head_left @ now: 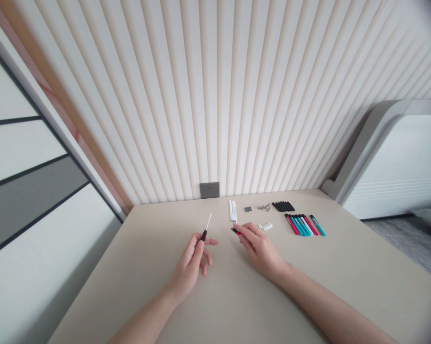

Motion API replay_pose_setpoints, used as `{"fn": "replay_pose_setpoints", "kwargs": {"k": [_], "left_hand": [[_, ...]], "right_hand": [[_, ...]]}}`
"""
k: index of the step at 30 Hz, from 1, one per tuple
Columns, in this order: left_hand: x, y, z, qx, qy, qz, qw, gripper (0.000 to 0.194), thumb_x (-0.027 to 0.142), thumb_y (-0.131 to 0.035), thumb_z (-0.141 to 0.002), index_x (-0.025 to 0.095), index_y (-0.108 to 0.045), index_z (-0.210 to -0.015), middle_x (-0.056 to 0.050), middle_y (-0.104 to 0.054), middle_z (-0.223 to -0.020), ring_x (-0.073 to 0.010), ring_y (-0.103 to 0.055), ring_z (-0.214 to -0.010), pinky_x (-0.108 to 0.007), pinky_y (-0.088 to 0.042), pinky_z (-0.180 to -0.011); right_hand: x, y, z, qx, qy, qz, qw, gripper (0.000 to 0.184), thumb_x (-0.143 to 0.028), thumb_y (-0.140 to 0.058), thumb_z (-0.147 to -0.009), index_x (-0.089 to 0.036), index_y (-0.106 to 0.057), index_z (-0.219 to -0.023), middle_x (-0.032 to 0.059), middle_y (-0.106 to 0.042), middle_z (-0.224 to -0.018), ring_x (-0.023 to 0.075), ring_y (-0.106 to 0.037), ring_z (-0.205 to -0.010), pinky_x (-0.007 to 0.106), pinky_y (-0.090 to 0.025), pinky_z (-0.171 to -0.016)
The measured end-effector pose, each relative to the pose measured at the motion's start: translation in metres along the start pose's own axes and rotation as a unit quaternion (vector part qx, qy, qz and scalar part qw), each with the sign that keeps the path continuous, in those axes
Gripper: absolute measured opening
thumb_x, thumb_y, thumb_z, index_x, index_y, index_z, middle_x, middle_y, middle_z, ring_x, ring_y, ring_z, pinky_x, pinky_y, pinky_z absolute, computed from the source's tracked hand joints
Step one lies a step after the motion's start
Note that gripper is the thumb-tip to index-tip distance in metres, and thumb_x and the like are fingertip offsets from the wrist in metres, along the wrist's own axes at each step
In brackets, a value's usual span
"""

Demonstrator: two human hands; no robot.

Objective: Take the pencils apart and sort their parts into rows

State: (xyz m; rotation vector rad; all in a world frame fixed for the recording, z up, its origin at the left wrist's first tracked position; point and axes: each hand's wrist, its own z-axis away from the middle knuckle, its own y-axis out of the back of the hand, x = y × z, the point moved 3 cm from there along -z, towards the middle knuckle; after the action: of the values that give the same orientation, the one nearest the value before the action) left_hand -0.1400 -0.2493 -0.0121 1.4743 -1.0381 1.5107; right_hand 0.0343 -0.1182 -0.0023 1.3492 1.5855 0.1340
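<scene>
Black pen part with a white stick is pinched upright in the left hand mid-surface, long axis pointing at the far edge, while the right hand has fingertips on a red-and-black pen piece, can't tell if gripped tbh.

Cream vertical stripes cover the wall; the pens are red and teal.

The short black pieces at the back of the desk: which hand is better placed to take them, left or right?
Probably the right hand: it lies nearer the short black pieces, with its fingers only at a small red-and-black piece. The left hand is farther and holds a black-and-white stick.
</scene>
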Motion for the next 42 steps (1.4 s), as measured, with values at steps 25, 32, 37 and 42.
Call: {"fn": "replay_pose_setpoints", "kwargs": {"k": [25,32,37,42], "left_hand": [[-0.007,-0.003,0.0,-0.102,-0.039,-0.069,0.992,0.034,0.043,-0.057,-0.092,0.023,-0.034,-0.076,-0.001,-0.058,-0.084,-0.015,-0.052,-0.075,-0.026,-0.045,-0.065],[-0.009,0.002,-0.003,-0.056,-0.04,-0.023,0.997,0.034,0.036,-0.061,-0.089,0.023,-0.032,-0.076,0.003,-0.054,-0.081,-0.0124,-0.05,-0.069,-0.027,-0.043,-0.067],[-0.009,0.002,-0.005,-0.043,-0.037,0.002,0.998,0.034,0.034,-0.061,-0.088,0.023,-0.032,-0.075,0.004,-0.053,-0.08,-0.0117,-0.051,-0.068,-0.026,-0.043,-0.064],[-0.01,0.004,-0.005,-0.032,-0.03,0.017,0.999,0.032,0.031,-0.063,-0.087,0.023,-0.034,-0.076,0.003,-0.056,-0.081,-0.0114,-0.051,-0.068,-0.026,-0.043,-0.064]], "right_hand": [[-0.036,-0.025,0.011,-0.068,0.025,-0.193,0.979,0.036,-0.026,-0.052,-0.098,-0.025,-0.052,-0.134,0.0051,-0.07,-0.115,0.016,-0.067,-0.103,0.031,-0.052,-0.094],[0.002,0.012,-0.002,0.016,-0.022,0.144,0.989,0.029,-0.03,-0.048,-0.099,-0.02,-0.062,-0.123,0.0117,-0.065,-0.122,0.0253,-0.059,-0.112,0.043,-0.047,-0.097],[0.046,0.035,-0.003,0.014,-0.109,0.392,0.913,0.021,-0.024,-0.054,-0.094,-0.019,-0.074,-0.099,0.0135,-0.064,-0.125,0.0319,-0.055,-0.116,0.046,-0.043,-0.095],[0.055,0.033,0.0,-0.018,-0.13,0.428,0.894,0.022,-0.026,-0.056,-0.093,-0.021,-0.077,-0.088,0.0109,-0.066,-0.122,0.0294,-0.055,-0.115,0.043,-0.04,-0.095]]}}
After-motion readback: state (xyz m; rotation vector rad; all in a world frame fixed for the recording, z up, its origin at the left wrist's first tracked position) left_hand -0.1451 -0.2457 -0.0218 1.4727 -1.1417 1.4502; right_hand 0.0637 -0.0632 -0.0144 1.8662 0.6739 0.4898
